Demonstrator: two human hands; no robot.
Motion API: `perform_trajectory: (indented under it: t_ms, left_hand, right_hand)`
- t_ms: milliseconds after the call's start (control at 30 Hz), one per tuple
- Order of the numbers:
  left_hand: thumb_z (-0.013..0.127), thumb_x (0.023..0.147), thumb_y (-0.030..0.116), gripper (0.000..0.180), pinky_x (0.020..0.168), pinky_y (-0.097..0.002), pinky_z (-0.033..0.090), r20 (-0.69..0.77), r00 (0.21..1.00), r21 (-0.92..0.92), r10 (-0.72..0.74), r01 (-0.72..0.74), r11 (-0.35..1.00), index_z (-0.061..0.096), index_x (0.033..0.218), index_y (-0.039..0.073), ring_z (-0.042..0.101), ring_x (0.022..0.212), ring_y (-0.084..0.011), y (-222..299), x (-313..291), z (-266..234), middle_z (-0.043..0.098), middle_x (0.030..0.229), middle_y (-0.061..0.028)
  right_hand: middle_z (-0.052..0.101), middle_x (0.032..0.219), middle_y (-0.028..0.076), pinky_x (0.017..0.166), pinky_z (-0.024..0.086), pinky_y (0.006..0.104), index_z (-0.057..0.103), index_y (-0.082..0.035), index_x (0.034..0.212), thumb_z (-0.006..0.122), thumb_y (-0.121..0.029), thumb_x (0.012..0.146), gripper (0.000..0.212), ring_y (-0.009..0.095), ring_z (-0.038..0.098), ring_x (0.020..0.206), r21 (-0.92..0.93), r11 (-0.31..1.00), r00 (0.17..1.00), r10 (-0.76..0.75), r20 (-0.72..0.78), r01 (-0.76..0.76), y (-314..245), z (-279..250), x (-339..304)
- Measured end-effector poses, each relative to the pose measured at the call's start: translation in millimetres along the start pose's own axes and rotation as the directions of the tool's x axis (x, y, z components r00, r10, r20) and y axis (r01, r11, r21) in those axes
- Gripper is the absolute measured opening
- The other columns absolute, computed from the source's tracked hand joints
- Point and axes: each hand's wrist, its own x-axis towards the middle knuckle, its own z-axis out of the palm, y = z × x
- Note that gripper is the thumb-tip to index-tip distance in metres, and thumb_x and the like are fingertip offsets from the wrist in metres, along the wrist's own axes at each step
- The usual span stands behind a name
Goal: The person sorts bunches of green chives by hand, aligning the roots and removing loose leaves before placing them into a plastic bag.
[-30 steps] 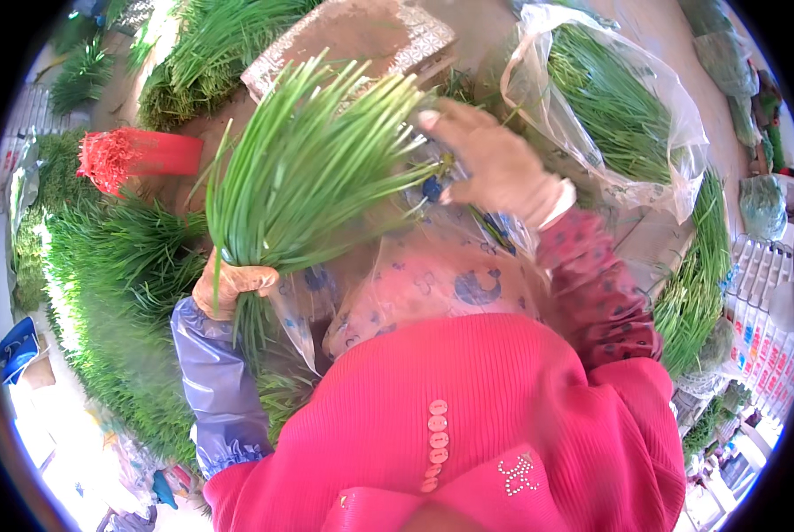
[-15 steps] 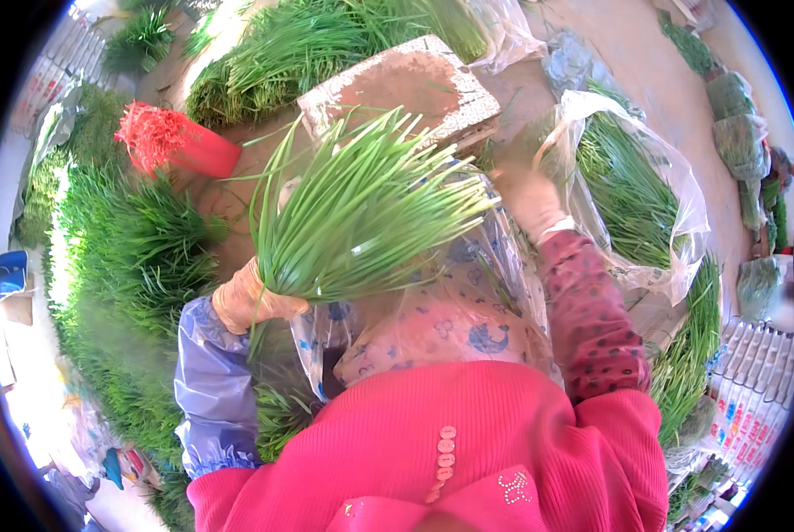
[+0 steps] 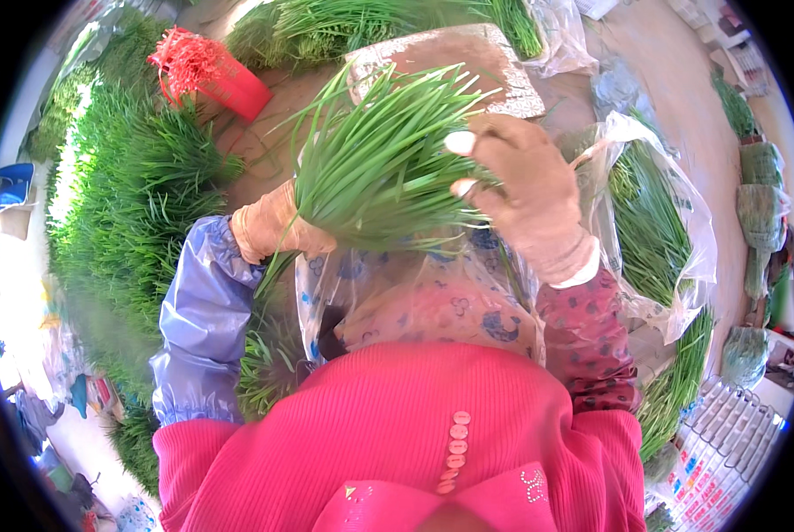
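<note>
A large loose bunch of green chives (image 3: 388,168) lies across my lap, pale stem ends to the right and leaf tips to the left and top. My left hand (image 3: 282,226), in a tan glove, is wrapped round its lower left side. My right hand (image 3: 534,191), also gloved with white-covered fingertips, is at the stem ends. Its thumb and fingers are apart, and nothing shows between them. Whether the fingertips touch the stems I cannot tell. Under the bunch, a clear plastic apron (image 3: 450,306) with blue prints covers my lap.
Ahead stands a low block (image 3: 503,75) with a patterned white edge and a soiled top. A red bundle of ties (image 3: 228,80) lies left of it. Piled chives (image 3: 140,230) fill the left side. An open plastic bag (image 3: 703,239) of chives sits at the right, wrapped bundles (image 3: 761,213) beyond.
My right hand has come from beyond the stem ends, where it was blurred, to close beside them. The left hand still grips the bunch. The view has shifted slightly.
</note>
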Motion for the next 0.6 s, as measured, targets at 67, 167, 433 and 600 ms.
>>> perform_trajectory:
  t_ms: [67, 167, 433, 600]
  left_hand:
    - [0.079, 0.073, 0.015, 0.070, 0.072, -0.0295, 0.049, 0.003, 0.998, -0.029, -0.058, 0.058, 0.998, 0.049, 0.135, 0.003, 0.055, 0.093, -0.0119, 3, 3, 3, 0.062, 0.115, -0.0045]
    - [0.082, 0.073, 0.021, 0.070, 0.070, -0.0292, 0.049, 0.011, 0.993, -0.040, -0.119, 0.119, 0.992, 0.052, 0.133, 0.002, 0.056, 0.090, -0.0124, 1, 2, 3, 0.063, 0.114, -0.0046]
    - [0.083, 0.072, 0.021, 0.072, 0.075, -0.0312, 0.049, -0.017, 0.998, 0.082, -0.060, 0.061, 0.995, 0.051, 0.133, 0.001, 0.056, 0.094, -0.0148, -28, -5, -11, 0.062, 0.117, -0.0057]
    - [0.074, 0.074, 0.008, 0.055, 0.071, -0.0344, 0.051, -0.085, 0.992, 0.299, -0.093, 0.114, 0.947, 0.057, 0.126, 0.005, 0.058, 0.086, -0.0165, -13, -10, -18, 0.066, 0.103, -0.0056]
  right_hand:
    - [0.064, 0.116, 0.011, 0.093, 0.044, 0.0422, 0.067, -0.005, 0.102, 0.078, -0.018, 0.073, 0.034, 0.030, 0.059, 0.106, -0.116, 0.981, 0.988, -0.150, 0.036, 0.153, -11, 10, 8]
    - [0.066, 0.109, 0.008, 0.091, 0.045, 0.0428, 0.066, -0.010, 0.095, 0.075, -0.025, 0.077, 0.025, 0.029, 0.061, 0.099, -0.059, 0.966, 0.966, -0.256, -0.045, 0.253, 1, 23, 15]
    - [0.049, 0.073, 0.001, 0.044, 0.033, 0.0232, 0.055, -0.009, 0.118, 0.052, -0.016, 0.098, 0.022, 0.008, 0.041, 0.053, 0.926, -0.333, 0.901, 0.324, 0.289, -0.177, 80, -6, -10]
    - [0.046, 0.071, -0.001, 0.041, 0.027, 0.0210, 0.055, -0.009, 0.117, 0.053, -0.017, 0.098, 0.021, 0.006, 0.034, 0.049, 0.922, -0.234, 0.818, 0.430, 0.382, -0.308, 112, -37, -63]
